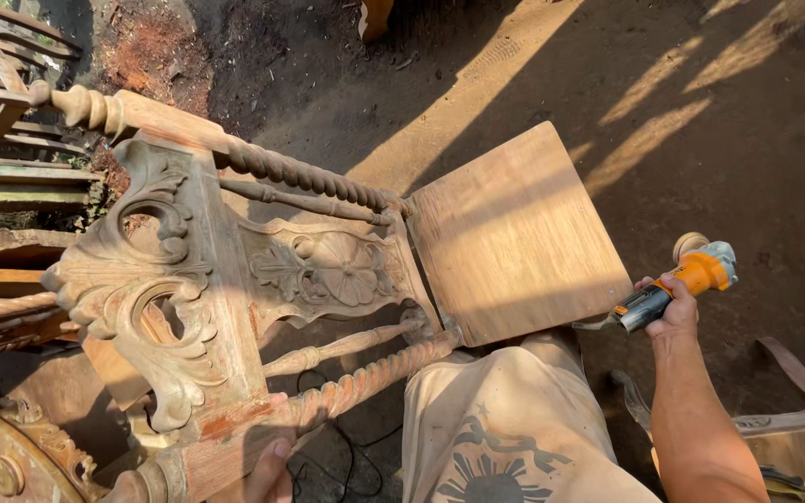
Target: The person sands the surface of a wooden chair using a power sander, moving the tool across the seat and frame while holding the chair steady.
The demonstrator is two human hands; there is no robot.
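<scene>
Closest to the camera, the person's light cloth garment point(514, 428) with a dark sun print fills the lower middle of the view. At the bottom edge the left hand point(267, 475) rests against the lower twisted post of a carved wooden chair point(207, 279); only a few fingers show, pressed to the wood, and it is hard to tell whether they wrap around it or merely steady it. A thin black cord point(342, 456) lies on the ground just beside that hand.

To the right, the right hand point(675, 309) has its fingers wrapped firmly around the body of an orange and grey angle grinder point(682, 279), held just off the corner of the chair's flat seat panel point(514, 233), apart from the wood.

The chair lies on its side across the dirt floor point(719, 140), with its ornate back, scrolls and a flower medallion toward the left and its spiral rails running diagonally. Part of another curved piece of furniture point(794, 391) sits at the lower right. Farther off, at the upper left, stacked wooden frames point(2, 140) stand in shade, and streaks of sunlight cross the ground.
</scene>
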